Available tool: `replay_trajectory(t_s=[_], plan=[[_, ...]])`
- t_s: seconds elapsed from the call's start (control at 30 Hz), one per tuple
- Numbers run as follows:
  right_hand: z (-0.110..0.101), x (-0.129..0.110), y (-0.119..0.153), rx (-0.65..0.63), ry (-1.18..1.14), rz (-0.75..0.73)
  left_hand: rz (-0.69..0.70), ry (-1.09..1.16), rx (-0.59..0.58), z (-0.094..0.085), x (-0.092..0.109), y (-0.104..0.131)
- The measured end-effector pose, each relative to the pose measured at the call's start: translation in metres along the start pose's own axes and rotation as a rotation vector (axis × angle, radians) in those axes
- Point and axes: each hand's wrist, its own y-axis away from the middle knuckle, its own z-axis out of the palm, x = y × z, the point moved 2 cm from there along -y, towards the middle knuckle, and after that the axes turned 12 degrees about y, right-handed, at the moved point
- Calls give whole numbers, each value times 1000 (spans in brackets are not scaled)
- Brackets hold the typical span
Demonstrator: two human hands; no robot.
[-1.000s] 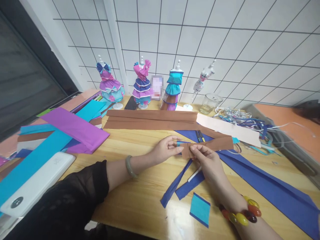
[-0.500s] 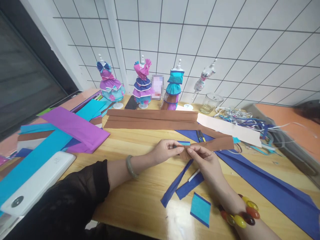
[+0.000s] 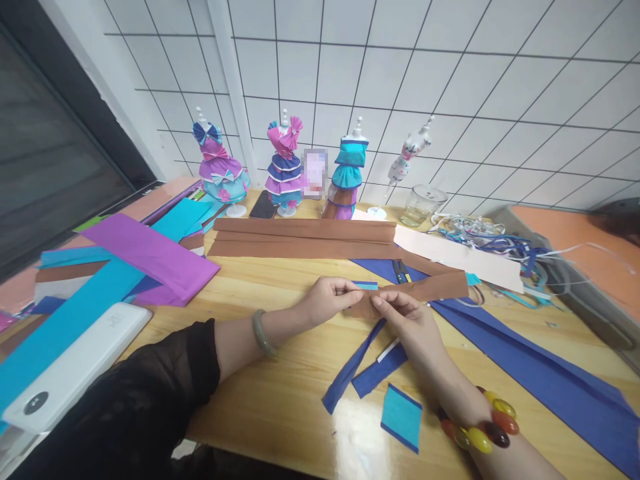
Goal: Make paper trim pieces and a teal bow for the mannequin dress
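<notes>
Between both hands is a small brown fabric piece (image 3: pixel 363 306), pinched at its upper edge. My left hand (image 3: pixel 327 300) grips its left side between thumb and fingers. My right hand (image 3: pixel 410 323) pinches its right side, thumb and forefinger close to the left fingertips. Just behind the right fingers runs a brown strip (image 3: pixel 435 287); whether it joins the held piece I cannot tell. A turquoise scrap with a blue edge (image 3: pixel 367 285) lies behind the fingertips. Nearer me are a narrow blue strip (image 3: pixel 350 373), a blue piece with a white edge (image 3: pixel 380 373) and a blue-edged turquoise square (image 3: pixel 401 419).
Dressed mini mannequins (image 3: pixel 223 167) and a bare one (image 3: pixel 410 155) stand along the tiled wall. Yellow-and-black snips (image 3: pixel 401 272) lie beyond my right hand. A glass (image 3: pixel 423 205), tangled ribbons (image 3: pixel 480 233) and a long blue cloth (image 3: pixel 540 367) are rightward; purple cloth (image 3: pixel 160 260) is leftward.
The fingertips have shifted slightly, and the brown piece now shows flatter and wider between them, reaching further left. The things on the table stay where they were.
</notes>
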Motion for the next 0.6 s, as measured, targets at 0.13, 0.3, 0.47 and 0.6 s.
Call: replay_trajectory(t_s=[0.13, 0.3, 0.47, 0.6], plan=[[-1, -1, 0, 33, 8, 30, 14, 23, 27, -2, -2, -1], [-1, -3, 0, 57, 16, 40, 16, 99, 78, -3, 0, -3], [-2, -6, 1, 55, -21, 68, 43, 45, 184, -7, 1, -6], [-2, -6, -1, 63, -88, 58, 60, -13, 230, -11, -5, -8]])
